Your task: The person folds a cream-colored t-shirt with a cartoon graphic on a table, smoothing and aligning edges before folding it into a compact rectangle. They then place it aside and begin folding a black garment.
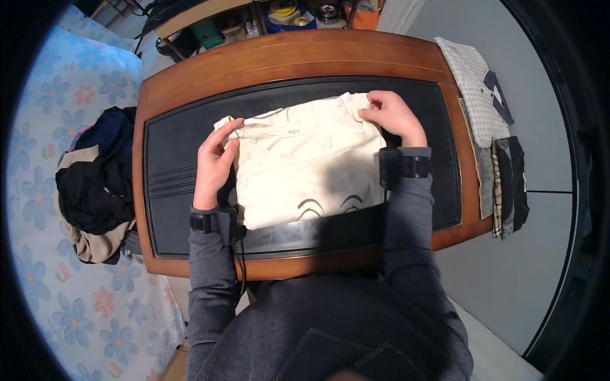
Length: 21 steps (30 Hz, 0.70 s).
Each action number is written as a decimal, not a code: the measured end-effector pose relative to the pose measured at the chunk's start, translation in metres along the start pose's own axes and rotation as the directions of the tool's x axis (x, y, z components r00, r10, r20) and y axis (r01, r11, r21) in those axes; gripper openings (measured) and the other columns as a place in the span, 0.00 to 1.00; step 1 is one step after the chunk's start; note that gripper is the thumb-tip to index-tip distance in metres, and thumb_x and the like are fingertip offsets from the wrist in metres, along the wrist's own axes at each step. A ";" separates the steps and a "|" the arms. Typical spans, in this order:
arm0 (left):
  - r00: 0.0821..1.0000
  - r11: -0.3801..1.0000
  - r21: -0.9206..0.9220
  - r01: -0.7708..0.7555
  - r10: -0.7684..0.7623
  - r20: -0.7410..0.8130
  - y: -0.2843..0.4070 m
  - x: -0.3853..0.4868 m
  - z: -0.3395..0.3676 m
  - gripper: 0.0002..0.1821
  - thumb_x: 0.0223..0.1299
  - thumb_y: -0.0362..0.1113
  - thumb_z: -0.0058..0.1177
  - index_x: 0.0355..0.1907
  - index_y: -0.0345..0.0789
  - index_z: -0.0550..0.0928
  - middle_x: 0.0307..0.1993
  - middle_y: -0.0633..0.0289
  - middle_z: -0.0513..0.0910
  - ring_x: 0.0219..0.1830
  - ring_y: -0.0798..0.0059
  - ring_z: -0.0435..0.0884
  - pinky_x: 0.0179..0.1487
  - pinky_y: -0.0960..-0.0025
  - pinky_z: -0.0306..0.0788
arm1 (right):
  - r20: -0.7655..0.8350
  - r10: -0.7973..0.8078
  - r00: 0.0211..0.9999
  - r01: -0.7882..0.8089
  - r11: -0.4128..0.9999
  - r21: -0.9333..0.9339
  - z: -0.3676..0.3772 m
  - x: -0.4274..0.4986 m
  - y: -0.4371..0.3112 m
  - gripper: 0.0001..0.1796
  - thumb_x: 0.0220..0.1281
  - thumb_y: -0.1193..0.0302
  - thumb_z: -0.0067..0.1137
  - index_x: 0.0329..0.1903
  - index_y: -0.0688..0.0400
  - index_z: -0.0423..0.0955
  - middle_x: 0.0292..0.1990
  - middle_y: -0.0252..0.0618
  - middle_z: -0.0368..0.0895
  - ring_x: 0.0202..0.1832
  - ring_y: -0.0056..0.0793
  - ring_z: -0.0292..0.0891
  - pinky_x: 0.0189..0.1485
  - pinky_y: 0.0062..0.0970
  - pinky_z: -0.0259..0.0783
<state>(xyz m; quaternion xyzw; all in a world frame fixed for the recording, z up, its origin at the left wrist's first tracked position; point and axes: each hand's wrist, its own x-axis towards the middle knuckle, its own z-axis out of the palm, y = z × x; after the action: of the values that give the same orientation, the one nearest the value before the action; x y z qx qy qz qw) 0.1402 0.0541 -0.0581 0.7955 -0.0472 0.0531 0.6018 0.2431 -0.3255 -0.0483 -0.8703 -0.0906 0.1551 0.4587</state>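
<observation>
A cream-coloured shirt (286, 176) lies folded into a compact rectangle on the black inlay of the table. Its neckline faces away from me and shows a small neck label bearing writing. Dark curved lines are printed near its close edge. My left hand (217, 152) pinches the far left corner by the shoulder between thumb and fingers. At the far right corner, my right hand (395, 114) grips a bunch of the same fabric. Shadow covers the shirt's right part, and its underside is hidden.
The wooden table (295, 45) has a raised brown border. Past its left edge, a heap of dark and beige clothes (95, 190) rests on a flowered cover (33, 190). Several folded garments (476, 95) lie along the right edge. A shelf with containers (290, 16) stands beyond.
</observation>
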 end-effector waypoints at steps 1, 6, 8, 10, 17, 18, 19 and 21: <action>0.998 0.998 -0.007 -0.066 0.066 -0.004 0.004 0.001 -0.002 0.21 0.64 0.21 0.52 0.59 0.35 0.82 0.52 0.65 0.82 0.48 0.86 0.76 0.50 0.82 0.69 | 0.004 -0.011 1.000 0.010 0.992 0.128 -0.003 -0.003 0.001 0.09 0.54 0.72 0.66 0.32 0.65 0.79 0.25 0.34 0.80 0.28 0.21 0.73 0.35 0.26 0.71; 0.997 0.997 0.010 -0.073 0.073 0.028 0.003 0.027 0.001 0.22 0.62 0.22 0.53 0.59 0.36 0.82 0.49 0.65 0.83 0.45 0.80 0.77 0.50 0.77 0.71 | -0.133 -0.008 0.991 0.060 0.920 0.388 -0.006 -0.001 0.012 0.06 0.60 0.74 0.64 0.36 0.63 0.78 0.27 0.27 0.79 0.30 0.14 0.71 0.34 0.21 0.68; 1.000 0.979 0.204 -0.013 0.008 0.025 -0.004 0.030 0.003 0.22 0.61 0.22 0.55 0.59 0.36 0.82 0.45 0.63 0.83 0.43 0.79 0.77 0.49 0.77 0.71 | -0.177 0.095 0.980 -0.054 0.973 0.226 -0.001 0.006 0.018 0.06 0.62 0.73 0.64 0.39 0.62 0.78 0.29 0.25 0.79 0.32 0.14 0.72 0.35 0.20 0.69; 0.993 0.911 0.402 0.093 -0.112 0.026 -0.012 0.030 0.003 0.23 0.57 0.24 0.58 0.58 0.37 0.82 0.43 0.60 0.80 0.42 0.73 0.78 0.49 0.74 0.72 | -0.272 0.026 0.962 -0.046 0.997 -0.067 0.004 0.009 0.024 0.10 0.60 0.72 0.65 0.42 0.62 0.77 0.26 0.26 0.75 0.31 0.15 0.70 0.34 0.20 0.69; 0.988 0.792 0.610 -0.018 0.109 -0.113 -0.030 0.029 0.001 0.28 0.52 0.35 0.63 0.59 0.35 0.79 0.51 0.51 0.75 0.55 0.55 0.73 0.58 0.61 0.70 | -0.360 -0.126 0.924 0.041 0.971 -0.237 0.023 0.018 0.025 0.19 0.47 0.68 0.66 0.44 0.62 0.78 0.44 0.43 0.76 0.42 0.30 0.74 0.46 0.28 0.72; 0.992 0.767 0.641 -0.016 0.094 -0.087 -0.031 0.030 0.000 0.27 0.51 0.39 0.62 0.55 0.32 0.80 0.52 0.49 0.75 0.57 0.51 0.71 0.60 0.58 0.69 | -0.338 -0.155 0.928 0.043 0.947 -0.318 0.026 0.019 0.023 0.19 0.46 0.68 0.66 0.43 0.61 0.78 0.46 0.46 0.76 0.44 0.32 0.74 0.47 0.30 0.72; 0.995 0.760 0.650 -0.013 0.071 -0.064 -0.032 0.031 0.000 0.25 0.51 0.39 0.62 0.53 0.31 0.80 0.52 0.48 0.75 0.57 0.51 0.71 0.60 0.58 0.68 | -0.336 -0.181 0.924 0.060 0.939 -0.340 0.027 0.019 0.021 0.18 0.46 0.69 0.65 0.41 0.61 0.78 0.43 0.45 0.76 0.42 0.31 0.74 0.46 0.29 0.72; 0.998 0.747 0.664 -0.026 0.053 -0.021 -0.032 0.032 -0.001 0.22 0.50 0.38 0.62 0.49 0.31 0.80 0.53 0.47 0.75 0.57 0.50 0.71 0.59 0.57 0.68 | -0.329 -0.178 0.927 0.045 0.926 -0.374 0.029 0.018 0.012 0.14 0.46 0.70 0.64 0.38 0.60 0.77 0.39 0.44 0.76 0.39 0.29 0.73 0.44 0.27 0.71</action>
<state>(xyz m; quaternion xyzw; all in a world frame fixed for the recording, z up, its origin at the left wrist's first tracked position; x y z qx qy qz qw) 0.1762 0.0628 -0.0835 0.9550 -0.0305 0.0940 0.2797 0.2503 -0.3045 -0.0772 -0.9462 -0.0827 -0.0515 0.3086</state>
